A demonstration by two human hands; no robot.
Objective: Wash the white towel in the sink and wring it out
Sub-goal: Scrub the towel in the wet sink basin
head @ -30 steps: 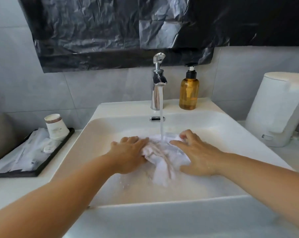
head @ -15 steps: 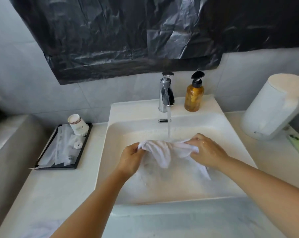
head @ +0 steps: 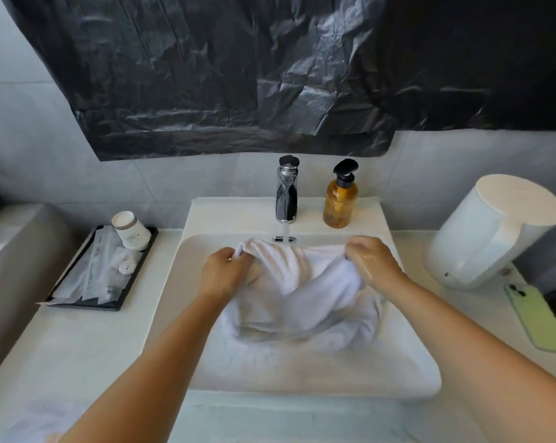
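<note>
Plastic sheeting [head: 270, 68], black and crumpled, covers the wall above the surface [head: 88, 343], a pale top that runs the full width under everything else. Set into its middle, reaching from the back edge to the front edge, is the white sink [head: 407, 356]. Inside the sink hangs the white towel [head: 305, 282], wet and bunched, its upper edge lifted toward the back of the basin and its lower folds resting on the basin floor. Near the right edge of the surface stands a white cylindrical appliance [head: 494, 231], and just in front of it lies a light green phone [head: 538, 318], face down. Toward the left edge sits a black tray [head: 123, 292] holding clear wrapped packets, with a paper cup [head: 130, 230] tipped over at its back corner. The left hand [head: 225, 270] grips the towel's upper left corner with curled fingers. The right hand [head: 371, 262] pinches the upper right part of the towel, fingers curled around the cloth. At the back edge of the sink stands a chrome faucet [head: 286, 193] with a thin stream of water running down behind the towel. Just to its right is an amber soap bottle [head: 340, 199] with a black pump.
</note>
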